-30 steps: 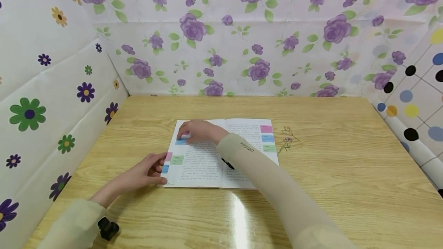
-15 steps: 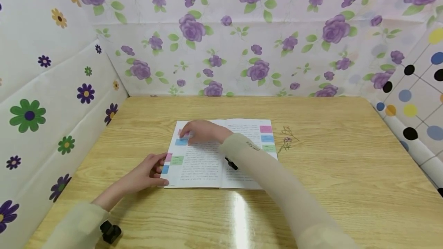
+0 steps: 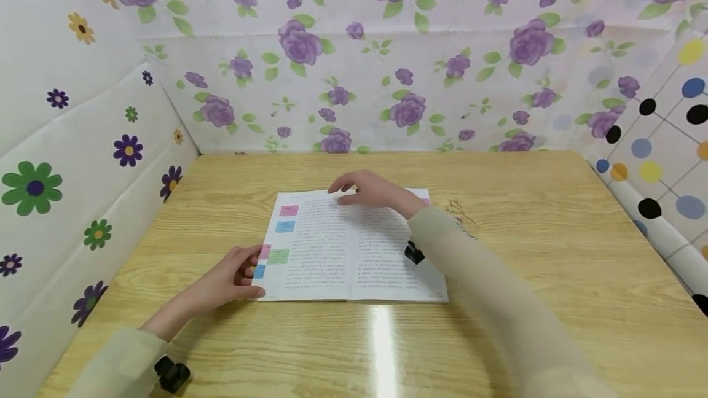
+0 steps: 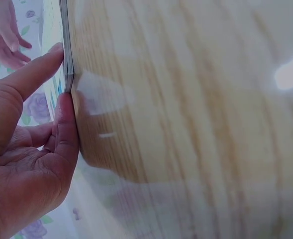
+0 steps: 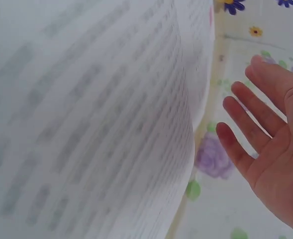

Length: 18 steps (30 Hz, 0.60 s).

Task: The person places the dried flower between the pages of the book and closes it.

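An open book (image 3: 326, 257) with printed text lies on the wooden table. Pink (image 3: 289, 210), blue (image 3: 284, 226) and green (image 3: 279, 256) sticky notes line its left page, and smaller pink and blue tabs jut from the left edge. My left hand (image 3: 227, 278) holds the book at its lower left corner, thumb on the page and bent fingers along the side; the left wrist view shows thumb and little finger at the page stack. Spread fingers of my right hand (image 5: 265, 124) hold nothing. In the head view it hovers over the book's top edge near the spine, its forearm covering part of the right page.
Thin dried plant sprigs (image 3: 458, 207) lie on the table (image 3: 553, 250) just right of the book, partly behind the right sleeve. Flower-patterned sheets (image 3: 243, 78) stand at the back and left, and a dotted sheet (image 3: 664, 158) at the right.
My right hand has left the pink and blue notes on the left page and moved right and up to the top of the spine, its fingers loosened. The left hand stays at the corner.
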### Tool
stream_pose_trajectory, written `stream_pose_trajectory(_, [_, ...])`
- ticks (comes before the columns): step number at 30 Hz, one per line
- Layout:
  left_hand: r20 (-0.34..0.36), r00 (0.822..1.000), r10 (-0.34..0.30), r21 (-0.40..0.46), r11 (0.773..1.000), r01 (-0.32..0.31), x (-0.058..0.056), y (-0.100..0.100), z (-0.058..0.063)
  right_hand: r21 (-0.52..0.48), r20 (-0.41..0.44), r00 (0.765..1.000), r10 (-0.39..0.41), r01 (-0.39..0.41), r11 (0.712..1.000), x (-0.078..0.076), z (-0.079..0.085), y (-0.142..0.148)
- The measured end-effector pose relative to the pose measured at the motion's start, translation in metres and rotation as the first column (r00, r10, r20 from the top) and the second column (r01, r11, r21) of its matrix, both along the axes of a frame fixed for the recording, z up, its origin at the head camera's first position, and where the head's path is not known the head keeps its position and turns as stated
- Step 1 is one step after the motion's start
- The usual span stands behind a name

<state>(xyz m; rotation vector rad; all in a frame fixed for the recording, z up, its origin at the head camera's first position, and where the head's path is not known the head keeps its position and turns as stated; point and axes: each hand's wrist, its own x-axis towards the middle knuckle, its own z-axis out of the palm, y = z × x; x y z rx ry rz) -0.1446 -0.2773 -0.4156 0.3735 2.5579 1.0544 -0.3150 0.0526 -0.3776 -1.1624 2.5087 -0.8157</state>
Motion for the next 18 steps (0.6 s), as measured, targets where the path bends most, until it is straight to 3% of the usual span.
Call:
stream_pose_trajectory(4, [0.003,1.000,0.008,-0.017,1.000,-0.008,0.000,0.000,0.001,-0.049,-0.041,0.992,-0.117,0.115,0.992,0.006,0.002,0.025])
stream_pose_trajectory(10, [0.001,1.000,0.006,-0.011,1.000,-0.006,0.000,0.001,0.001,-0.132,-0.070,0.945,-0.319,0.309,0.942,0.015,0.001,0.066])
stream_pose_trajectory(18, [0.011,1.000,0.006,-0.013,1.000,-0.006,0.000,0.002,0.003,-0.142,-0.078,0.911,-0.405,0.391,0.909,0.023,-0.007,0.116])
